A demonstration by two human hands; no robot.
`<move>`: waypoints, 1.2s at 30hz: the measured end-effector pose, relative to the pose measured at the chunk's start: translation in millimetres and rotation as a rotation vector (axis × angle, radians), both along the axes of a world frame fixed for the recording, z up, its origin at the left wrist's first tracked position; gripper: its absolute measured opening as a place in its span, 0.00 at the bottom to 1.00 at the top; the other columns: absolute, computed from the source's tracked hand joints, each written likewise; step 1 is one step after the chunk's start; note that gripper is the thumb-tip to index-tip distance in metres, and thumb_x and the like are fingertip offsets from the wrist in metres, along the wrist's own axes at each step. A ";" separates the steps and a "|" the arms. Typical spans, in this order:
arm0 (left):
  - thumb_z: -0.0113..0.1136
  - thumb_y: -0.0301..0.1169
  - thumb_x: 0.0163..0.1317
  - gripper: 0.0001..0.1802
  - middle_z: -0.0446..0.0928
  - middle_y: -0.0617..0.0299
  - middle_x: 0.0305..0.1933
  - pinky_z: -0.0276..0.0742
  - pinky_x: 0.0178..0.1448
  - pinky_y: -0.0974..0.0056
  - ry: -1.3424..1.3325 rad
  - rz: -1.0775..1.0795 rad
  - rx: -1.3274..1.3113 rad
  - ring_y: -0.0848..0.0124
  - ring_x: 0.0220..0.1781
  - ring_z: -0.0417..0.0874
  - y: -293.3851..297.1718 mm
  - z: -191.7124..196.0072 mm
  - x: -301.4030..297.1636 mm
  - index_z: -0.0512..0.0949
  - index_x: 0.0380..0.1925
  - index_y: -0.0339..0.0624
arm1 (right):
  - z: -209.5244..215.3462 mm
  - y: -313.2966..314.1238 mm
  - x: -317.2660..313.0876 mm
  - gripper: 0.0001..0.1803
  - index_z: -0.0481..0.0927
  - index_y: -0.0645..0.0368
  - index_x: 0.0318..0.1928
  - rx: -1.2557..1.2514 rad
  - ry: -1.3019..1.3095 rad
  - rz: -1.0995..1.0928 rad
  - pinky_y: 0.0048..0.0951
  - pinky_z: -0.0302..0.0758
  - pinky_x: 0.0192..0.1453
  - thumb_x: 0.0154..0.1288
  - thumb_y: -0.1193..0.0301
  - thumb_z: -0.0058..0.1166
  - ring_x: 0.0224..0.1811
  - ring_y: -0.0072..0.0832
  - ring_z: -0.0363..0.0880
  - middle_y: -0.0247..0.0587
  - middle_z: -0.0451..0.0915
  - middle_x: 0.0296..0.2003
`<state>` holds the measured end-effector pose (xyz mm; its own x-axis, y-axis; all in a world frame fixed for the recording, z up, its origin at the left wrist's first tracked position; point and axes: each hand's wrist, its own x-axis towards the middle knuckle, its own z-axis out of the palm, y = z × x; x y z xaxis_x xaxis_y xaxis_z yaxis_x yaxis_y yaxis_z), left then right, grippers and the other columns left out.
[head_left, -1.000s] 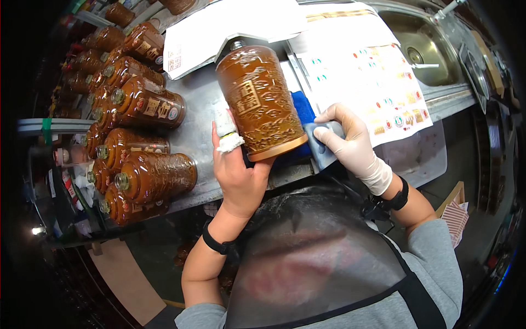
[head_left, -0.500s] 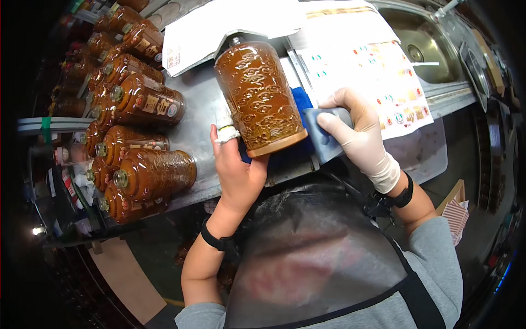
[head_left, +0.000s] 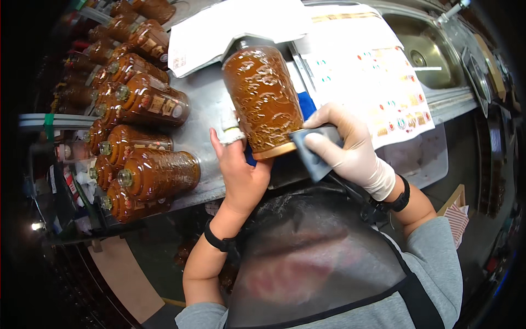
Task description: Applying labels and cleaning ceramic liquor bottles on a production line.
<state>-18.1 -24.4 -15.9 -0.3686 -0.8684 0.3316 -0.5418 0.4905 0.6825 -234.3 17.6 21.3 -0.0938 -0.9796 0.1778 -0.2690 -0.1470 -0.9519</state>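
An amber glass bottle, embossed all over, lies tilted over the bench in front of me with its gold-coloured base toward me. My left hand is bare, with a white wrapping on one finger. It grips the bottle at the base, some fingers hidden beneath it. My right hand, in a white glove, pinches a grey-blue flat pad between thumb and fingers. The pad touches the right side of the bottle's base rim. Under the bottle a blue cloth partly shows.
Several similar amber bottles stand crowded at the left of the metal bench. White paper lies behind the bottle. A sheet of coloured stickers is on the right, before a steel sink. A clear plastic bin sits below it.
My right hand has moved left and slightly down, bringing the pad, now more tilted, onto the bottle's base rim. The bottle has shifted slightly right in view, still in my left hand.
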 end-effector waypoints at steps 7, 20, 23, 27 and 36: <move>0.65 0.35 0.60 0.29 0.78 0.43 0.55 0.33 0.77 0.33 0.100 -0.035 0.215 0.45 0.67 0.70 -1.3 -5.2 0.6 0.69 0.56 0.29 | -4.5 7.9 -7.2 0.08 0.79 0.63 0.40 0.011 -0.078 0.022 0.26 0.75 0.45 0.61 0.75 0.60 0.37 0.22 0.78 0.36 0.79 0.34; 0.73 0.38 0.50 0.26 0.63 0.35 0.72 0.37 0.74 0.29 -0.181 -0.126 -0.235 0.40 0.74 0.62 24.7 26.6 22.5 0.83 0.51 0.42 | -15.0 -12.1 -29.5 0.08 0.79 0.61 0.35 0.316 -0.608 -0.110 0.18 0.69 0.42 0.66 0.68 0.53 0.36 0.16 0.75 0.33 0.80 0.31; 0.72 0.35 0.50 0.28 0.62 0.36 0.72 0.38 0.75 0.32 -0.195 -0.187 -0.324 0.40 0.75 0.61 19.3 36.3 16.6 0.81 0.54 0.41 | -12.6 -7.1 -25.6 0.08 0.80 0.60 0.34 0.290 -0.329 -0.151 0.18 0.68 0.39 0.67 0.69 0.53 0.33 0.15 0.74 0.33 0.80 0.30; 0.73 0.32 0.48 0.22 0.66 0.36 0.70 0.39 0.75 0.31 -0.226 -0.207 -0.367 0.38 0.73 0.64 14.6 48.4 4.5 0.84 0.46 0.40 | -12.1 2.6 -22.5 0.04 0.79 0.65 0.36 0.204 -0.307 -0.096 0.21 0.74 0.42 0.67 0.76 0.54 0.35 0.18 0.79 0.33 0.80 0.30; 0.72 0.31 0.49 0.24 0.70 0.44 0.68 0.40 0.74 0.29 -0.253 -0.255 -0.436 0.42 0.73 0.66 6.9 52.4 -22.6 0.83 0.49 0.44 | -14.5 4.1 -20.2 0.05 0.80 0.63 0.37 0.216 -0.264 -0.127 0.20 0.73 0.42 0.67 0.75 0.53 0.36 0.19 0.78 0.33 0.81 0.32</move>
